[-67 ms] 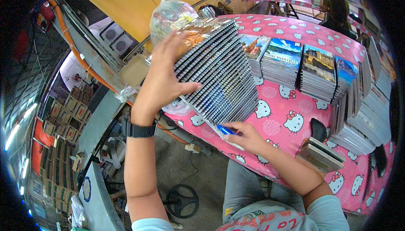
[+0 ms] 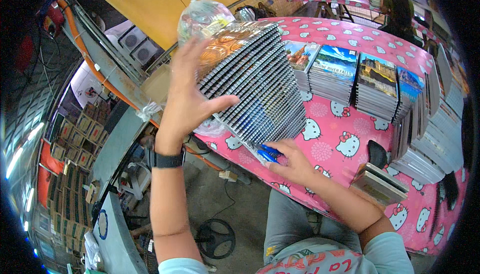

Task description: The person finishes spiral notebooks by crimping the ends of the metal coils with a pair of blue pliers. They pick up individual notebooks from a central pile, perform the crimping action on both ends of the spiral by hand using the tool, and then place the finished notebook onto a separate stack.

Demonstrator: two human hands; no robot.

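A tall stack of spiral-bound notebooks (image 2: 260, 91) leans on the table, its coil edges facing me and a brown-orange cover on top. My left hand (image 2: 192, 91), with a black watch on the wrist, is held open at the stack's left side, fingers spread and blurred. No object shows in it. At the stack's lower end, my right hand (image 2: 295, 163) is closed on a small tool with two blue handles (image 2: 267, 156). The handles stand apart, and the tool's working end cannot be made out.
A pink patterned cloth covers the table (image 2: 320, 106). Behind the stack sits a filled clear plastic bag (image 2: 202, 16). More notebook piles (image 2: 332, 76) line the far side and right. Near my right forearm stand small boards (image 2: 381, 184). Another person (image 2: 397, 11) is at the far right.
My left hand has shifted slightly left, uncovering more of the top cover. In my right hand the blue handles have spread apart, so both now show.
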